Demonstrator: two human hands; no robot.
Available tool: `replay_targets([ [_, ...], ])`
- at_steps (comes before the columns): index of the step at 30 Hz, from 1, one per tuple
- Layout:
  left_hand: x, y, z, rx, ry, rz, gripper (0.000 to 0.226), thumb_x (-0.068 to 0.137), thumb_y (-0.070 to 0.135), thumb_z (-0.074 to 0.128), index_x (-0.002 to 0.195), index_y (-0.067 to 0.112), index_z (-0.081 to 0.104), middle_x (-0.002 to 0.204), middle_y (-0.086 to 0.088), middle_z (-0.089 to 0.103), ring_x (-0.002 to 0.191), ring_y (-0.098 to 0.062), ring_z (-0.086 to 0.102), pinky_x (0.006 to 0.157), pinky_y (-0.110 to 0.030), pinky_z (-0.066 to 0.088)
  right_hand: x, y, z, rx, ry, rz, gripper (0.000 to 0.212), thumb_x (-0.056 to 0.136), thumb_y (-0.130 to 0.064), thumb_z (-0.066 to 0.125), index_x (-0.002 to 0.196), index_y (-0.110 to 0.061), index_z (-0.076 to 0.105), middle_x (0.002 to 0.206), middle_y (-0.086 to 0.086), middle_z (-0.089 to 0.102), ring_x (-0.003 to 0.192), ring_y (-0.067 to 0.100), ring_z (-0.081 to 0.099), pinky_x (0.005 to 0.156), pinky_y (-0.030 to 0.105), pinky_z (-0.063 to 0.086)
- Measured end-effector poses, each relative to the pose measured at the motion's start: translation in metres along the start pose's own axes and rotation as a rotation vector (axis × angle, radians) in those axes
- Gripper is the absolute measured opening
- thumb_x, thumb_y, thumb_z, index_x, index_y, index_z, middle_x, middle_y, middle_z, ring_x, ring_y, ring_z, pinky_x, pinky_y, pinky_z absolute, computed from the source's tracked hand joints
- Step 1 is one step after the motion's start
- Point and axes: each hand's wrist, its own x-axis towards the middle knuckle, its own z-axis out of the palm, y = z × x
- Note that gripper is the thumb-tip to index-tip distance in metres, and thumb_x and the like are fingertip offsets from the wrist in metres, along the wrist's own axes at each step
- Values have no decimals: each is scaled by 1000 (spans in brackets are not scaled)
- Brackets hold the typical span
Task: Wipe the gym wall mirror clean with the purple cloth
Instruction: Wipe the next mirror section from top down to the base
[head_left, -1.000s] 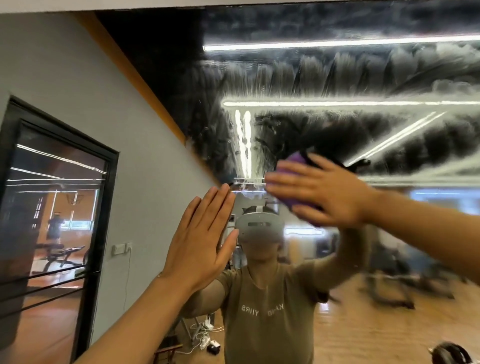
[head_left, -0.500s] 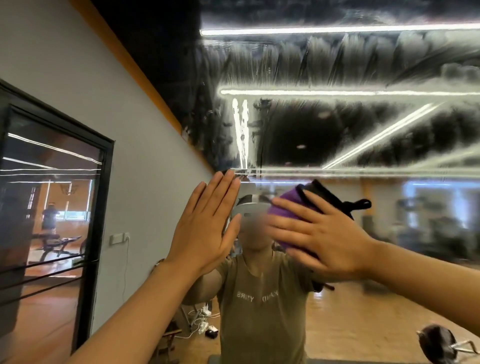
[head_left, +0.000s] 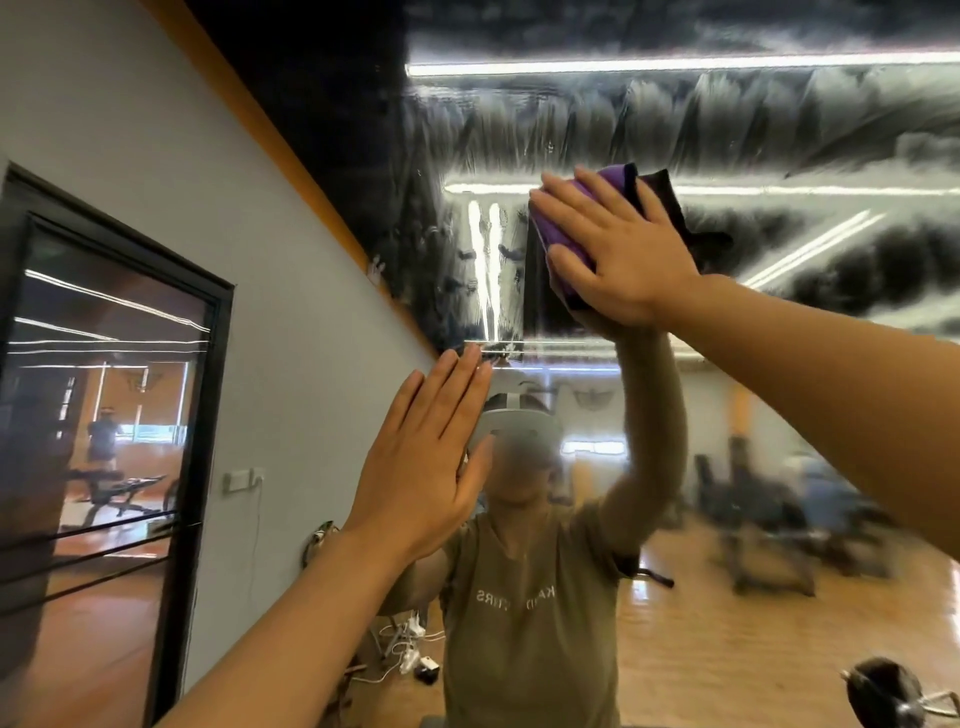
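right hand (head_left: 621, 249) flat on the purple cloth (head_left: 566, 228), fingers spread, pressing it high up on the smeary gym wall mirror (head_left: 779, 130), left hand (head_left: 423, 467) lower down, fingers straight and together, palm against the glass

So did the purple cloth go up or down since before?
Yes, up. The purple cloth under the right hand now sits above the left hand, near the bright light strip; earlier it was level with that hand's fingers.
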Motion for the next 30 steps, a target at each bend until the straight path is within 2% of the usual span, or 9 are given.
replay_targets([
  [4,-1,0,2,11,8,-3,64,106,42,29,161,12,18,170,-3,9,156,-16,2,126,-30,-5,4,-10,6,18,35,77,62,100,-49,18,161,-38,15,169,-15,10,157,14,1,122,41,-9],
  [8,-1,-1,4,10,15,1,65,105,41,31,161,11,18,170,-4,9,156,-17,4,126,-32,-2,-39,-23,14,0,-8,-243,57,103,-47,23,159,-36,23,164,-15,18,156,19,10,123,44,-7],
  [11,-2,0,4,3,12,-6,65,105,41,31,161,11,17,170,-4,8,156,-16,4,126,-34,0,-93,-36,26,-42,-24,-421,56,103,-45,32,157,-31,35,163,-10,30,156,20,17,125,52,4],
  [13,-2,1,4,-13,22,-4,65,105,41,30,161,11,17,170,-5,10,156,-17,5,126,-34,1,-130,-43,34,-49,-37,-497,54,104,-44,33,157,-31,35,164,-10,29,156,18,15,125,52,5],
  [17,-1,1,3,-21,28,-4,64,105,42,29,161,11,19,169,-6,13,156,-18,7,126,-34,1,-158,-39,37,-65,-129,-610,57,106,-47,29,161,-35,22,167,-13,19,157,17,9,126,52,-1],
  [20,-2,-1,2,-35,10,11,65,105,41,30,161,11,17,170,-5,11,156,-17,5,126,-33,0,-138,-28,31,-63,-154,-678,58,103,-46,35,159,-35,29,166,-11,26,155,17,18,125,50,3],
  [23,-3,-2,2,-43,8,14,65,105,40,32,161,12,16,170,-3,8,157,-16,3,126,-32,-3,-93,-11,20,-42,-65,-469,58,101,-46,35,158,-33,32,163,-9,30,153,21,25,123,48,9],
  [27,-3,0,2,-53,16,7,65,104,38,33,161,12,15,170,-3,8,156,-16,3,126,-32,-3,-46,-6,14,-7,31,-59,61,101,-52,18,160,-37,19,166,-14,19,156,16,14,121,39,0],
  [30,-4,0,1,-58,12,4,65,104,38,33,161,12,16,170,-3,9,156,-16,3,126,-31,-3,-59,-23,25,-22,127,21,60,102,-49,21,160,-34,26,166,-11,24,156,17,15,122,44,4],
])
